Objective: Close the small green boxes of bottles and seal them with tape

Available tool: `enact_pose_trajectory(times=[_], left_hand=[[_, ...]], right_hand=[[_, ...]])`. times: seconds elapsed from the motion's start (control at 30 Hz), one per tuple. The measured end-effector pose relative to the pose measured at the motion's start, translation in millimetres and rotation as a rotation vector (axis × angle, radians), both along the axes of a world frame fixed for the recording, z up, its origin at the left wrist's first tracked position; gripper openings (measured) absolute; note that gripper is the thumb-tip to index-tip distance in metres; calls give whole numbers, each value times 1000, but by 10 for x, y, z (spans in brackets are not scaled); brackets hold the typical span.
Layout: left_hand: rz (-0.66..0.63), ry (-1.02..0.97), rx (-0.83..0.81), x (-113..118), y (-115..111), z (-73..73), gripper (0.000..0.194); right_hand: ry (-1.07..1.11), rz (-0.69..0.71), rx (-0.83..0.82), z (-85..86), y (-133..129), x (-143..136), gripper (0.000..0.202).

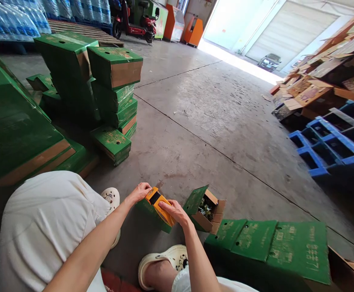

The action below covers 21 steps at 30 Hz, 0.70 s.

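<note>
Between my knees, both hands are at a yellow-orange tape dispenser (pixel 162 207) with a dark section near its upper end. My right hand (pixel 172 211) wraps round its side, the thumb lying along the top. At the far end, the curled fingers of my left hand (pixel 142 190) grip its edge; their tips are partly hidden. Directly below stands a green carton (pixel 146 209), mostly covered by the dispenser and my hands. To its right, a small green box (pixel 195 200) stands with flaps up, showing dark, shiny wrapped contents.
Green cartons (pixel 114 67) are stacked ahead on the left, with a large green carton (pixel 15 121) nearer. A row of green boxes (pixel 298 247) lies at my right. Blue pallets (pixel 331 142) and heaped cardboard (pixel 313 95) stand far right. A red scooter (pixel 137 24) is parked behind.
</note>
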<state>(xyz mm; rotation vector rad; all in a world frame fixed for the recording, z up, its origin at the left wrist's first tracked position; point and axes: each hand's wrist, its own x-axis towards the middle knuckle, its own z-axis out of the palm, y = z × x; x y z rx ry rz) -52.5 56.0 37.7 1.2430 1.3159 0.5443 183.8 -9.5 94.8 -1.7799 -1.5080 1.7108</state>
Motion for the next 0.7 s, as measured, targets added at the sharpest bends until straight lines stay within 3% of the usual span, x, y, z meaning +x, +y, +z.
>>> enact_pose_trajectory(times=[0.17, 0.33, 0.53, 0.7], left_hand=[[48, 85, 61, 24, -18, -22, 21], [140, 214, 62, -128, 19, -87, 18], [309, 413, 60, -504, 53, -217, 22], [368, 502, 58, -606, -42, -310, 23]], right_hand=[[94, -43, -72, 140, 23, -59, 68], [16, -18, -102, 251, 4, -12, 68], [-60, 57, -126, 209, -88, 164, 65], [-185, 96, -34, 149, -39, 55, 59]])
